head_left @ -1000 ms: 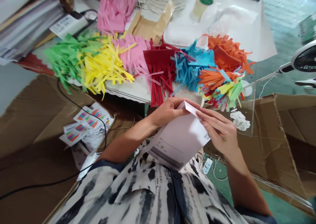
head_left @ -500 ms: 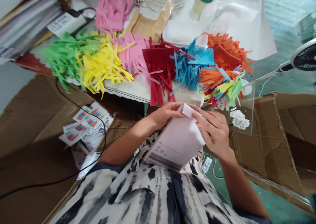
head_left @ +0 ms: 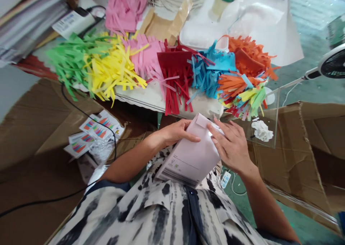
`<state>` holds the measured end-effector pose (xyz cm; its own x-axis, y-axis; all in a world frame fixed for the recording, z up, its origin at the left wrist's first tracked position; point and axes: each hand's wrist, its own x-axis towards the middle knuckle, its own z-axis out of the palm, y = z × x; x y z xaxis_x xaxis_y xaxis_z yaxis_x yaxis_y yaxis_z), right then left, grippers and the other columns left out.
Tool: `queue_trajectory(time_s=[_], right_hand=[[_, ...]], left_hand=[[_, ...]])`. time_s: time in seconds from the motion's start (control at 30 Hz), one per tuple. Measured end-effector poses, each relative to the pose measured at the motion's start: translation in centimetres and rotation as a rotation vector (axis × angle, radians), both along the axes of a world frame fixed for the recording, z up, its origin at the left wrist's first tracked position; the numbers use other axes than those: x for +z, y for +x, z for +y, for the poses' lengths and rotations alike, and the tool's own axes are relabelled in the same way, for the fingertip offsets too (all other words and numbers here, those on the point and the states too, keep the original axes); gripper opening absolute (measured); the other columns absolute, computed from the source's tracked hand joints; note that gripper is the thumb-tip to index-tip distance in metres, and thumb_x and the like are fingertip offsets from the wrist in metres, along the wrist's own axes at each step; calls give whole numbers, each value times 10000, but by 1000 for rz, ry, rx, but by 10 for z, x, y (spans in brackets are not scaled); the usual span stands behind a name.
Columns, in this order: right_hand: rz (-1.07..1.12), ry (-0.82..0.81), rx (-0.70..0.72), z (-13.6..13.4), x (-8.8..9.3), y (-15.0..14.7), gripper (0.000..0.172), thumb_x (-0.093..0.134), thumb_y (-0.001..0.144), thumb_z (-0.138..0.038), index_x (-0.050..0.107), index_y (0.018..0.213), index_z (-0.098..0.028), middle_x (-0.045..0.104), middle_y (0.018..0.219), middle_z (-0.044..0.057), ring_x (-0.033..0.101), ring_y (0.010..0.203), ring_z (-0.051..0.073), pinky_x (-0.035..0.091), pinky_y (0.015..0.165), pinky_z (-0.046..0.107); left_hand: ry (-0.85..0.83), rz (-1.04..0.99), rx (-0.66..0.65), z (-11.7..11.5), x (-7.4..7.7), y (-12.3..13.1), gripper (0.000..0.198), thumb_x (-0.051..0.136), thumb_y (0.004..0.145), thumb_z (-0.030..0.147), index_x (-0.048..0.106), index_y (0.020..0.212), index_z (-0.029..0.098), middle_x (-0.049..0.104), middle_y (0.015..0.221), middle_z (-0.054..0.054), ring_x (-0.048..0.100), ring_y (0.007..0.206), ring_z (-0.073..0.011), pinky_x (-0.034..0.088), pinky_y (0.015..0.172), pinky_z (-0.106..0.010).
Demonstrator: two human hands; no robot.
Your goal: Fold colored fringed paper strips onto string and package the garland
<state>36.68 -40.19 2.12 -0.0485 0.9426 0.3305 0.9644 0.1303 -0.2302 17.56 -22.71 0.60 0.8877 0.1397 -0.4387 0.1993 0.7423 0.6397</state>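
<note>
1. Left hand [head_left: 174, 134] curled, gripping the pale pink envelope [head_left: 188, 158], which sits between both hands.
2. Right hand [head_left: 231, 146] half open, fingers spread on the envelope; grip unclear.
3. Beyond the hands: fringed coloured paper [head_left: 175, 70].
4. Right of them: clear acrylic sheet [head_left: 271, 137], crumpled tissue [head_left: 262, 131].
5. Left: printed cards [head_left: 93, 128], black cable [head_left: 81, 104].

Green-painted floor [head_left: 309, 22] beyond torn cardboard [head_left: 291, 158] and a white fan [head_left: 332, 63].

Probably a craft workshop, piles of fringed coloured paper [head_left: 121, 65], flattened cardboard [head_left: 285, 158], electric fan [head_left: 332, 66], green floor [head_left: 312, 29]
</note>
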Motion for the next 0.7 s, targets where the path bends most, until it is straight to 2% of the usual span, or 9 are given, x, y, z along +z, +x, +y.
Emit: queue_trajectory(time_s=[0.1, 0.2, 0.27, 0.43, 0.7], right_hand=[[68, -4, 10, 2, 7, 1, 583, 617, 1022, -180, 536, 1582, -320, 622, 1555, 110, 663, 1313, 296, 418, 1210, 574], [211, 66, 1, 5, 11, 1, 577, 598, 1021, -153, 564, 1555, -370, 695, 1467, 76, 695, 1269, 267, 492, 1144, 522], [224, 95, -13, 7, 11, -1, 573, 605, 1014, -156, 585, 1538, -387, 708, 1450, 61, 710, 1240, 269, 502, 1134, 522], [114, 60, -31, 7, 10, -3, 604, 628, 998, -156, 570, 1551, -390, 675, 1499, 54, 678, 1283, 297, 447, 1186, 571], [30, -60, 29, 7, 18, -2, 653, 619, 1008, -190, 465, 1623, -345, 560, 1620, 82, 527, 1491, 322, 304, 1286, 633]], left_hand=[[18, -9, 9, 0, 3, 1, 526, 1023, 570, 242, 815, 1042, 143, 826, 966, -99, 772, 785, -209, 616, 762, -306], [70, -10, -19, 1, 8, 1, 490, 1024, 570, 239, 821, 1004, 138, 823, 946, -86, 759, 779, -189, 601, 763, -287], [76, -17, -33, 1, 9, 1, 473, 1023, 564, 238, 823, 980, 134, 821, 935, -85, 755, 774, -190, 596, 760, -287], [56, -9, -4, 0, 6, -5, 516, 1025, 559, 256, 818, 1013, 126, 819, 949, -96, 754, 768, -196, 601, 749, -293], [29, 3, 48, -3, 2, -5, 526, 1030, 561, 246, 819, 1030, 137, 829, 968, -93, 769, 789, -202, 607, 764, -295]])
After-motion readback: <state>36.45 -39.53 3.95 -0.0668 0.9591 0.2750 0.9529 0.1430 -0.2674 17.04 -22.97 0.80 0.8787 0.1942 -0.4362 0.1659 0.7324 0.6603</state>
